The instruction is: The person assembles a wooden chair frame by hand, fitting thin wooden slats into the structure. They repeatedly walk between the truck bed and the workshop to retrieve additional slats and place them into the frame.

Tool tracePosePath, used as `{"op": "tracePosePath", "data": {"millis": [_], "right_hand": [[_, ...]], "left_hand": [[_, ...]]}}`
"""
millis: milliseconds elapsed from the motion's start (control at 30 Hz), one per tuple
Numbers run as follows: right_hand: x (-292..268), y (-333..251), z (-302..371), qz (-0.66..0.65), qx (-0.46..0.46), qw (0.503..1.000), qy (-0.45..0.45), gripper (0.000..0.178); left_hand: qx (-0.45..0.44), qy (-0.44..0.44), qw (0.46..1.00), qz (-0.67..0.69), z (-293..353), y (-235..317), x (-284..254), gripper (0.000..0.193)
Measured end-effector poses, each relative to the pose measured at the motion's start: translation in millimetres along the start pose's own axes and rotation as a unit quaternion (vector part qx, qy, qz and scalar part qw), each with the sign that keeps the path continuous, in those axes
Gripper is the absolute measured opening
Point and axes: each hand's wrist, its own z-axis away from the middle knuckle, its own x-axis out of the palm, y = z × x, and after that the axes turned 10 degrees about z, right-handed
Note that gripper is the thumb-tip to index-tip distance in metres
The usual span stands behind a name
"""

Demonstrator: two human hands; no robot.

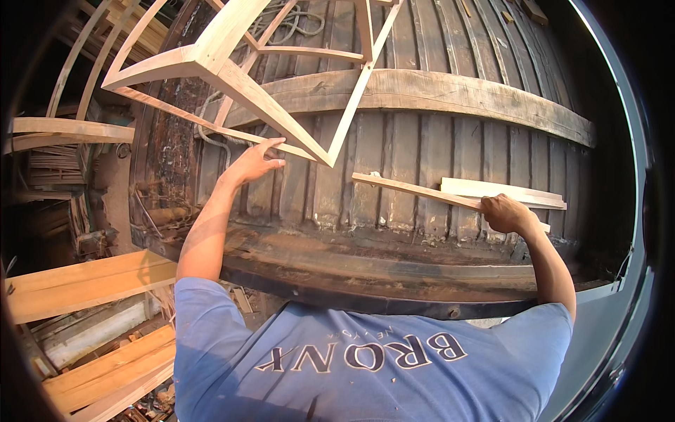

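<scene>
A light wooden frame [271,112] of joined bars stands at the upper left, one corner pointing toward me. My left hand [256,162] is at its lower rail, thumb and forefinger stretched apart; the forefinger overlaps the rail and the hand is not closed round it. To the right, my right hand [505,212] is closed round one end of a thin wooden strip [415,189]. The strip's other end points left, toward the frame's corner, without touching it. Behind the right hand, more pale wooden pieces [506,188] lie on the ribbed metal bed [337,200].
A thick wooden beam [450,91] crosses the bed behind the strip. Rope [292,24] lies coiled under the frame. Along the near side runs the bed's raised edge [394,281]. Planks [91,285] are stacked at the lower left, and curved wooden pieces [70,128] stand farther left.
</scene>
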Motion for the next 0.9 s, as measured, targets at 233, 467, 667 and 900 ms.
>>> {"op": "tracePosePath", "data": {"millis": [233,467,667,900], "right_hand": [[3,-8,2,-0.077,0.041,0.996,0.031,0.012],[8,-4,0,-0.070,0.030,0.996,0.052,0.012],[3,-4,1,-0.078,0.050,0.995,0.022,0.014],[-4,-4,2,-0.067,0.049,0.996,-0.007,0.016]], "left_hand": [[-0.007,0.000,1.000,0.015,-4,-8,2,0.065],[-0.021,0.000,1.000,0.016,-10,-17,2,0.065],[-0.019,0.001,1.000,0.015,-10,-15,2,0.065],[-0.022,0.000,1.000,0.011,-4,-4,1,0.067]]}}
